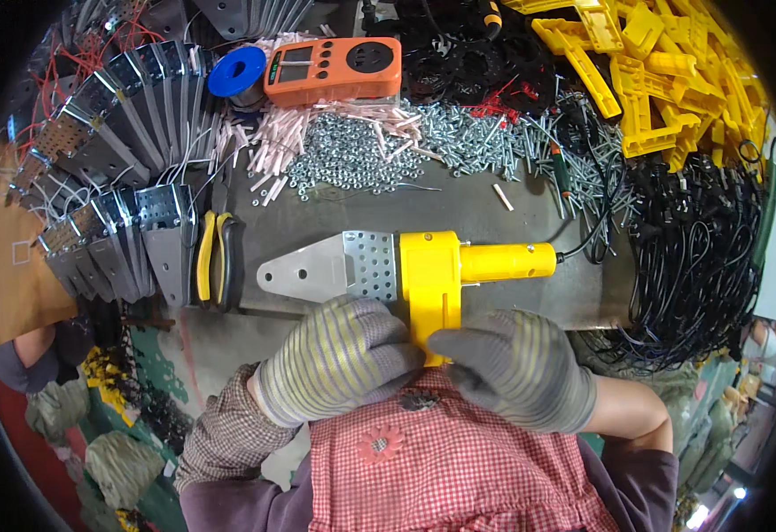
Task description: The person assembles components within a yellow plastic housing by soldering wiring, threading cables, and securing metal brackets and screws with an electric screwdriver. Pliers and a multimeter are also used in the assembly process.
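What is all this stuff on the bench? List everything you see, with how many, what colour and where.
Yellow plastic tool with a flat perforated metal blade: one, yellow and silver, bench centre, held by both hands.
Orange handheld meter: one, orange, top centre.
Blue solder spool: one, blue, left of the meter.
Yellow-handled pliers: one, yellow and black, left of the tool.
Perforated metal blades: many, silver, fanned out at left.
Small screws and nuts: a heap, silver, upper centre.
Yellow plastic housings: many, yellow, top right.
Black power cords: a pile, black, right.
Left hand: one, grey striped glove, gripping the tool.
Right hand: one, grey striped glove, gripping the tool.
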Motion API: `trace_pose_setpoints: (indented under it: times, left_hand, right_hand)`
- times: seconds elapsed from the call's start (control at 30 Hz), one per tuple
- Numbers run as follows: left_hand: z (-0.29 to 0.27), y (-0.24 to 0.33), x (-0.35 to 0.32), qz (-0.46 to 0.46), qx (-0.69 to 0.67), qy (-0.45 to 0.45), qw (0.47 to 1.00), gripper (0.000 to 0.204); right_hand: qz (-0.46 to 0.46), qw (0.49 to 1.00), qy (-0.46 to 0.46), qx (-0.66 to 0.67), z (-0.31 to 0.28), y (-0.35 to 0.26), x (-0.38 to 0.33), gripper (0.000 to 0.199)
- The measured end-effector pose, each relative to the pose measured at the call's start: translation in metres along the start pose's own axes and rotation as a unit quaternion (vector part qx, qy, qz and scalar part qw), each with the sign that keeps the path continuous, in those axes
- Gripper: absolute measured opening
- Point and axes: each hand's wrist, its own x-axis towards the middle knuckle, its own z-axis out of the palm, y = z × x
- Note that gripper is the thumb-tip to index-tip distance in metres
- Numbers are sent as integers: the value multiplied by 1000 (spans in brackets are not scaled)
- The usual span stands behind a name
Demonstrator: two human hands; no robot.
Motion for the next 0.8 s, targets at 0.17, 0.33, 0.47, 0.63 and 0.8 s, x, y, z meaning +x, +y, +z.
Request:
trace_pose_setpoints:
  times: [0.17,0.33,0.47,0.63,0.8]
  left_hand:
    - [2,1,-3,16,26,-33,999,28]
    - [3,1,2,28,7,-17,999,26]
    - [4,0,3,32,-4,-11,999,29]
    - [0,6,-3,21,25,-6,999,39]
    - [-1,11,18,47,21,27,998,38]
  right_hand:
    - [82,978,-21,191,-12,8,-9,46]
    - [67,985,-44,151,-12,3,-5,48]
    - [43,996,-35,65,-9,4,4,49]
    - [-28,993,96,-62,-63,72,58,27]
    - [49,958,-18,-282,-49,147,75,26]
